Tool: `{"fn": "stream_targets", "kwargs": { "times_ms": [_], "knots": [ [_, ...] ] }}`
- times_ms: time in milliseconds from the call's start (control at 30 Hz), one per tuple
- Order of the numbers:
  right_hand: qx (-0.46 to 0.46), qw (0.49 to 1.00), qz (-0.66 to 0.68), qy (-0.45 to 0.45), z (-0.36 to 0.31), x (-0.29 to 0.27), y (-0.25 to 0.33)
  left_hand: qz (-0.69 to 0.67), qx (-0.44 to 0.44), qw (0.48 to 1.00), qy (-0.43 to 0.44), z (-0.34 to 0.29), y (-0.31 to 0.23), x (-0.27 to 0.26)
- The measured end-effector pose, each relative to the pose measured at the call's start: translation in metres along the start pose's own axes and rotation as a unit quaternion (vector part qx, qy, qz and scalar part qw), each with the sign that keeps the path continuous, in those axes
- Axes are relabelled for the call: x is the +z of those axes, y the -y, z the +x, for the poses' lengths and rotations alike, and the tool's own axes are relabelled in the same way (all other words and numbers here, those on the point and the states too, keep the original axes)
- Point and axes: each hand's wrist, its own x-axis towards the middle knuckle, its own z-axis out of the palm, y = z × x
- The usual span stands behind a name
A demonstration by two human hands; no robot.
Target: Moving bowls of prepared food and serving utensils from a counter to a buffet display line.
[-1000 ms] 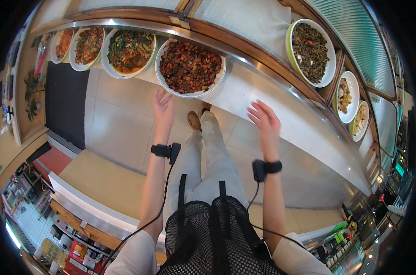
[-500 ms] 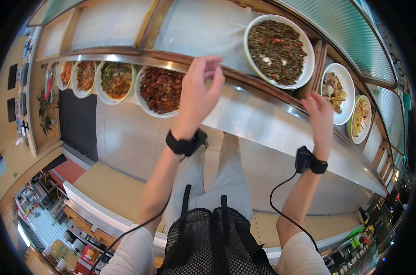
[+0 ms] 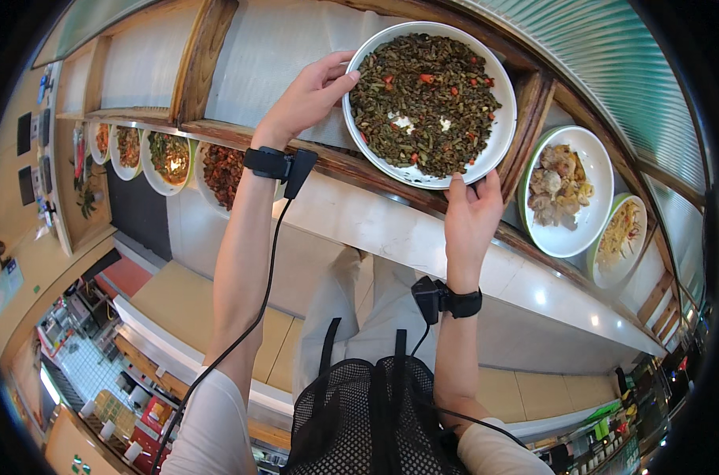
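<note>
A big white bowl (image 3: 498, 146) of chopped dark green vegetables with red pepper bits is between my hands, over the wood-framed counter. My left hand (image 3: 312, 93) grips its left rim, the thumb at the edge and the other fingers partly hidden behind it. At the near rim, my right hand (image 3: 472, 218) has its thumb on the edge, with its other fingers partly under the bowl. Whether the bowl is lifted or still resting on the frame, I cannot tell. Right of it stands a green-sided white bowl (image 3: 593, 226) with pale meat pieces.
Farther right is a bowl of shredded food (image 3: 616, 237). Several filled bowls line the lower shelf at left, among them a dark red-brown dish (image 3: 223, 176). Wooden dividers (image 3: 203, 59) split the counter, a metal ledge (image 3: 375, 214) runs along its front, and ribbed glass (image 3: 573, 55) rises behind.
Both hands have come onto the big bowl, the left from in front of the counter, the right from beside the meat bowl. The whole view has shifted.
</note>
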Motion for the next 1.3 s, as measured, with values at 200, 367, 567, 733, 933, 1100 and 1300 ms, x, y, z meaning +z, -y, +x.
{"fn": "stream_targets", "kwargs": {
  "times_ms": [200, 367, 567, 733, 933, 1100, 1300],
  "knots": [
    [0.003, 0.998, 0.063, -0.020, 0.012, 0.003, -0.005, -0.016, 0.017, 0.999, -0.023, -0.009, 0.008, -0.013],
    [-0.004, 0.997, 0.080, 0.005, 0.011, -0.009, 0.028, 0.025, 0.004, 0.994, -0.106, -0.049, -0.021, -0.003],
    [-0.049, 0.997, 0.045, 0.040, -0.039, -0.022, 0.063, -0.005, 0.082, 0.979, -0.186, -0.143, -0.037, 0.014],
    [-0.029, 0.995, 0.010, 0.092, -0.098, -0.028, 0.053, -0.037, 0.010, 0.965, -0.259, -0.244, -0.002, 0.037],
    [0.068, 0.977, -0.043, 0.200, -0.145, -0.043, -0.018, -0.120, -0.054, 0.951, -0.279, -0.345, 0.088, 0.071],
    [0.046, 0.967, -0.073, 0.238, -0.156, -0.029, -0.105, -0.150, -0.085, 0.942, -0.286, -0.376, 0.177, 0.074],
    [0.060, 0.965, -0.047, 0.249, -0.144, -0.012, -0.165, -0.161, -0.048, 0.939, -0.300, -0.358, 0.251, 0.070]
  ]
}}
